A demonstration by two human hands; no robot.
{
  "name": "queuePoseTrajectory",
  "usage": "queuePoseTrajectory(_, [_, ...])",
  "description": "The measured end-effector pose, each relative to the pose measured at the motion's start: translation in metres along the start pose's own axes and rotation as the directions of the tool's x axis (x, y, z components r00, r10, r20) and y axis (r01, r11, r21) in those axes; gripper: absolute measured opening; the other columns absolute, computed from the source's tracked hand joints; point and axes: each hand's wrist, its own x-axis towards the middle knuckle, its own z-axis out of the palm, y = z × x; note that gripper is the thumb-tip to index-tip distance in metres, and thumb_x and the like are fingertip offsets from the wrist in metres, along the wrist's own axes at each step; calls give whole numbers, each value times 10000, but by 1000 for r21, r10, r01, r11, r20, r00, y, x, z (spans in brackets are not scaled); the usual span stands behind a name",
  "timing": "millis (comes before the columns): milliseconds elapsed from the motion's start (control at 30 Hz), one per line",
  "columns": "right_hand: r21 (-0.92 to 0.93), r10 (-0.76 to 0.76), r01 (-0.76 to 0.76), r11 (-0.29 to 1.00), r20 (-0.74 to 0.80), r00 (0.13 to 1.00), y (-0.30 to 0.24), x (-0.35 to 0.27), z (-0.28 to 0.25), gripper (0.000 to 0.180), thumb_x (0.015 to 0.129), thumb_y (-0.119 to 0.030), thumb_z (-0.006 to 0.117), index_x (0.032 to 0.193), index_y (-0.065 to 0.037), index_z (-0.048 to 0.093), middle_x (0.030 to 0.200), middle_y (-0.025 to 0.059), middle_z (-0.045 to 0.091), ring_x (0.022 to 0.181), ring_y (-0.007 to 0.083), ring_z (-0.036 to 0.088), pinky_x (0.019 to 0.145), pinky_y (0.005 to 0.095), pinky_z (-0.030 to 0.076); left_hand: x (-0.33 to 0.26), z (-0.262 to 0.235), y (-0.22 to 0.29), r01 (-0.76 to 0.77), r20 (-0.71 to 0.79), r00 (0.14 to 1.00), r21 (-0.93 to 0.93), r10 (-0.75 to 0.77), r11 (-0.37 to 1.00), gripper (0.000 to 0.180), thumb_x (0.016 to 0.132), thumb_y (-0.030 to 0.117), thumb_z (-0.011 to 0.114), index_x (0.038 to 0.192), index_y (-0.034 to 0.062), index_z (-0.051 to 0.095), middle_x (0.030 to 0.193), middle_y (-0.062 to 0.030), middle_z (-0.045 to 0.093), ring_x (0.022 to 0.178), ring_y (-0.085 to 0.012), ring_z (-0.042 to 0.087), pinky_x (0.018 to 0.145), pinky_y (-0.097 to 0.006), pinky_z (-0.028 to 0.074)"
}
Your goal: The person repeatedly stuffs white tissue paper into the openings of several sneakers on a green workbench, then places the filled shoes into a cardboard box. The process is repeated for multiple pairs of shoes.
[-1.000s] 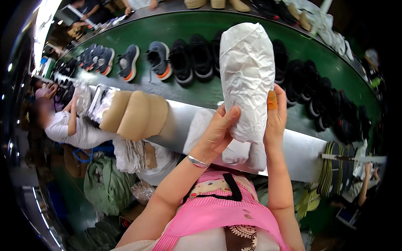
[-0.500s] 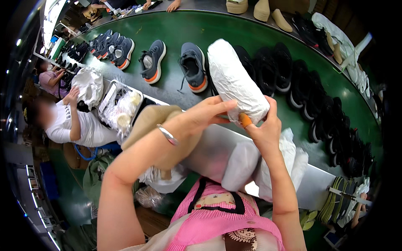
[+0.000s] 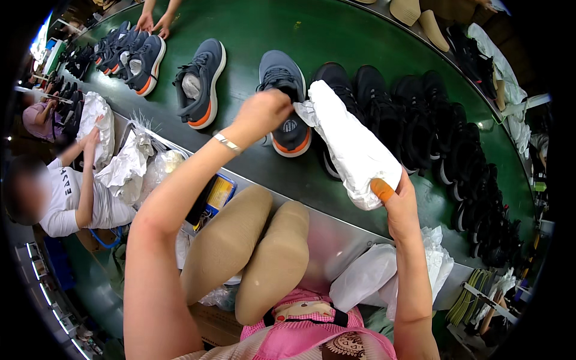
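My right hand (image 3: 403, 207) grips the near end of a long white paper-wrapped bundle (image 3: 354, 144), its thumb in an orange cover. The bundle slants over the table, its far end beside a grey sneaker (image 3: 291, 141) with an orange and white sole. Over that sneaker's opening, my left hand (image 3: 263, 117) is closed, fingertips pinched together near a crumpled tail of paper (image 3: 306, 112) at the bundle's far end. Whether the fingers hold the paper or the sneaker's laces is hidden. Left of it stands another grey sneaker (image 3: 207, 84), paper stuffed inside.
Dark sneakers (image 3: 414, 120) line the green table (image 3: 252, 36) to the right. Two beige shoe forms (image 3: 273, 261) stand close to me, by white wrapped bundles (image 3: 366, 276). At far left another person's hands (image 3: 153, 24) reach toward grey sneakers; a person in white (image 3: 72, 186) sits at left.
My left hand has left the bundle's near end and moved forward and left over the sneaker. The right hand keeps the bundle, now lower and farther right. The beige forms show more fully.
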Motion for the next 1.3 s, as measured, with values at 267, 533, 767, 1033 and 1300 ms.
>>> queuePoseTrajectory(267, [-117, 108, -93, 989, 124, 986, 2, 33, 22, 492, 769, -124, 704, 1180, 39, 489, 1080, 87, 596, 979, 136, 555, 867, 275, 437, 9, 5, -41, 187, -132, 976, 101, -173, 977, 495, 770, 132, 660, 1242, 161, 514, 982, -128, 633, 851, -351, 617, 728, -416, 510])
queuePoseTrajectory(533, [-600, 267, -74, 796, 239, 933, -58, 76, 46, 565, 682, -351, 704, 1038, 69, 577, 863, 119, 639, 706, 159, 630, 591, 258, 513, 20, -9, -33, 149, -17, 988, -74, -151, 986, 280, 804, 165, 617, 1023, -6, 656, 818, -268, 612, 759, -388, 611, 720, -400, 483])
queuePoseTrajectory(767, [-951, -134, 308, 42, 300, 945, -73, 77, 102, 551, 655, -409, 687, 887, 67, 536, 737, 224, 631, 684, 338, 648, 647, 374, 521, 13, -17, -27, 192, 112, 973, 84, -201, 978, 299, 848, 266, 578, 861, -23, 652, 867, -236, 636, 838, -387, 613, 761, -444, 486])
queuePoseTrajectory(1033, [-875, -350, 481, -55, 468, 811, -15, 107, 142, 430, 668, -285, 708, 827, 50, 492, 639, 214, 618, 605, 357, 640, 574, 421, 524, 8, -17, -52, 266, -10, 964, 130, -267, 955, 243, 826, 211, 541, 835, -10, 640, 826, -222, 635, 817, -400, 607, 750, -460, 493])
queuePoseTrajectory(1300, [-788, -343, 607, -100, 600, 723, 25, 187, 169, 503, 659, -316, 749, 897, 28, 471, 750, 183, 637, 716, 345, 649, 632, 419, 520, 19, -21, -79, 224, -26, 975, 98, -223, 970, 215, 827, 149, 518, 829, -50, 600, 801, -241, 616, 796, -407, 598, 715, -470, 477])
